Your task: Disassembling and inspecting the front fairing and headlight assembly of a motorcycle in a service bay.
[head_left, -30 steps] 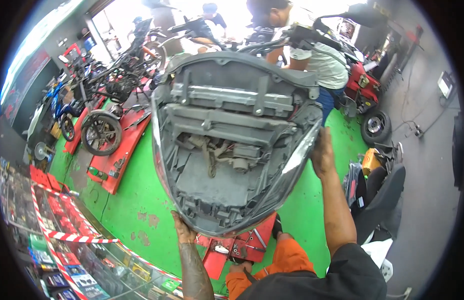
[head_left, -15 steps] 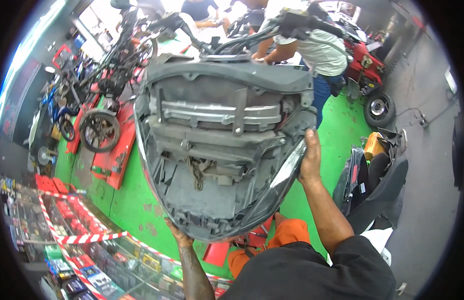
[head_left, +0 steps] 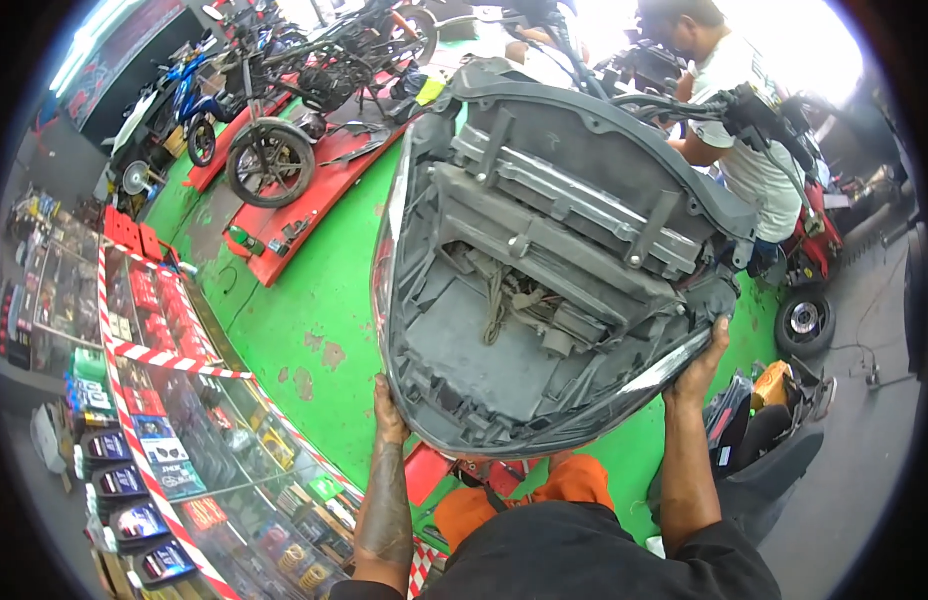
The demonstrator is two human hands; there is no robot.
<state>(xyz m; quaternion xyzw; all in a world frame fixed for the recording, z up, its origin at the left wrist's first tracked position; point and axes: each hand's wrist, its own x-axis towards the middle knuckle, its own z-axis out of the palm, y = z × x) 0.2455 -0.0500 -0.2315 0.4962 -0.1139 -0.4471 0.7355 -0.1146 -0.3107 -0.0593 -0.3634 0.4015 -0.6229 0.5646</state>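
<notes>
Scooter front fairing [head_left: 559, 262] held only by its edges

The fairing fills the centre of the frame, its hollow inner side toward the camera. The left hand [head_left: 388, 410] grips its lower-left edge, the right hand [head_left: 696, 370] its right edge; both thumb sides show, but the fingers beneath are hidden, so how firmly they hold cannot be told. The likeliest trouble is a slip or twist, since both holds sit low and the broad top could tip. The loose wiring [head_left: 496, 318] inside might snag, and the upper-right rim could knock the handlebar [head_left: 749, 115] close behind it.

Compared with half a second ago, the fairing sits farther right and slants down rightward; the co-worker [head_left: 749, 170], upper right, and the glass display case [head_left: 234, 420], lower left, appear shifted too, suggesting the head has turned.
</notes>
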